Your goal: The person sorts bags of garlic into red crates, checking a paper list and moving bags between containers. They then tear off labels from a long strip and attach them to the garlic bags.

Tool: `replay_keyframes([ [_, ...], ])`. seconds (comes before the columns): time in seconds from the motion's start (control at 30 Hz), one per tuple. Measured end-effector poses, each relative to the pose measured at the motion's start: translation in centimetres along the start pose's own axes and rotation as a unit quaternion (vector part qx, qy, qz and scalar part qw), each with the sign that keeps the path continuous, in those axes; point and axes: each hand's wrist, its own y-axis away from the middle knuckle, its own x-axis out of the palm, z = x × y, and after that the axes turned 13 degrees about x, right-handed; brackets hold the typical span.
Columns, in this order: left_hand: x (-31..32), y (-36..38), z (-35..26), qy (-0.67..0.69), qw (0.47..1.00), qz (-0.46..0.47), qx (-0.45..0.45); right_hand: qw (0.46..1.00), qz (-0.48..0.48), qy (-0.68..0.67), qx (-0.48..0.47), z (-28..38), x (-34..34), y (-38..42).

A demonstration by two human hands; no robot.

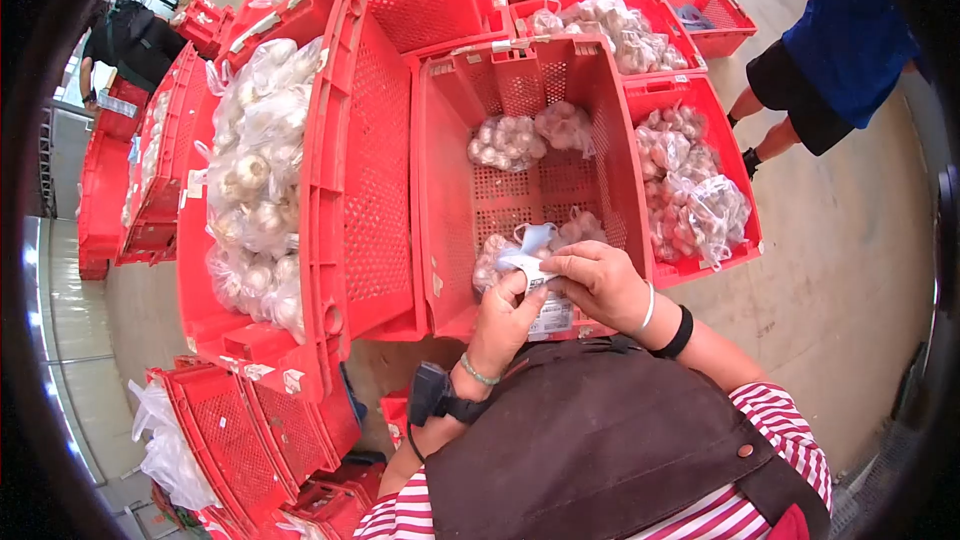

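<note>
The fingers of the left hand [500, 325] and right hand [610, 290] pinch a white strip [532, 268] over the middle crate [437, 240], partly blocking sight of the near garlic bags [488, 265]. Far garlic bags [506, 144] lie beyond; a loaded left crate [320, 190] and right crate [682, 271] flank it.

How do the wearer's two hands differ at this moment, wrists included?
The left hand has a greenish bracelet and a boxy dark device at its wrist; the right hand has a white band and a black band.
The left hand sits lower in the view; the right hand sits higher.
Shared: both grip the white strip.
</note>
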Motion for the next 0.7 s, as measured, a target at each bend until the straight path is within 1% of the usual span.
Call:
replay_keyframes([
  [0.03, -0.4, 0.0, 0.3, -0.096, 0.994, 0.034, 0.034, 1.000, 0.008, -0.004, -0.005, 0.1, -0.2, -0.1],
  [0.07, -0.7, 0.0, 0.4, -0.192, 0.977, 0.068, 0.067, 1.000, 0.007, -0.007, -0.008, 0.0, -0.2, -0.1],
  [0.1, -0.8, 0.2, 0.3, -0.195, 0.976, 0.066, 0.068, 1.000, 0.004, -0.012, -0.011, -0.2, -0.1, -0.1],
  [0.13, -0.5, 0.1, -0.7, -0.292, 0.944, 0.090, 0.124, 1.000, 0.001, -0.017, -0.014, -0.4, 0.0, 0.0],
  [0.17, -0.3, 0.2, -1.2, -0.385, 0.899, 0.112, 0.176, 1.000, 0.003, -0.021, -0.015, -0.6, 0.0, -0.1],
  [0.2, -0.2, 0.4, -1.1, -0.388, 0.899, 0.109, 0.173, 0.999, 0.018, -0.025, -0.021, -0.9, 0.0, -0.3],
  [0.27, 0.0, 0.8, -0.7, -0.354, 0.920, 0.052, 0.159, 0.998, 0.038, -0.036, -0.027, -1.4, 0.7, -0.3],
  [0.3, -0.2, 1.0, 0.2, -0.354, 0.920, 0.049, 0.158, 0.998, 0.041, -0.036, -0.023, -1.9, 1.4, -0.2],
  [0.37, -0.8, 1.4, 1.9, -0.280, 0.955, 0.001, 0.099, 0.998, 0.048, -0.036, -0.020, -1.8, 1.7, -0.2],
  [0.4, -0.9, 1.7, 2.5, -0.280, 0.955, -0.002, 0.098, 0.998, 0.066, -0.023, -0.008, -1.4, 1.5, -0.1],
  [0.47, -0.6, 1.8, 2.2, -0.177, 0.982, -0.023, 0.054, 0.996, 0.087, -0.011, 0.003, -1.7, 1.8, -0.2],
  [0.5, -0.8, 1.9, 2.2, -0.177, 0.982, -0.025, 0.053, 0.997, 0.071, -0.023, -0.007, -2.5, 2.3, -0.1],
  [0.53, -1.1, 1.9, 2.3, -0.227, 0.972, 0.010, 0.064, 0.998, 0.055, -0.035, -0.017, -3.4, 2.8, 0.0],
  [0.57, -1.4, 1.9, 2.3, -0.276, 0.957, 0.046, 0.074, 0.972, 0.063, -0.177, 0.140, -4.4, 3.5, -0.1],
  [0.6, -1.4, 2.1, 2.5, -0.275, 0.958, 0.046, 0.074, 0.902, 0.068, -0.311, 0.291, -5.4, 3.7, -0.5],
  [0.63, -1.4, 2.3, 2.7, -0.216, 0.975, 0.022, 0.038, 0.817, 0.076, -0.386, 0.422, -6.0, 2.8, -1.2],
  [0.67, -1.5, 2.3, 2.8, -0.156, 0.988, -0.003, 0.004, 0.802, 0.063, -0.414, 0.427, -5.6, 2.1, -1.7],
  [0.7, -1.7, 2.1, 2.9, -0.156, 0.988, -0.003, 0.005, 0.779, 0.072, -0.463, 0.417, -6.6, 2.3, -1.5],
])
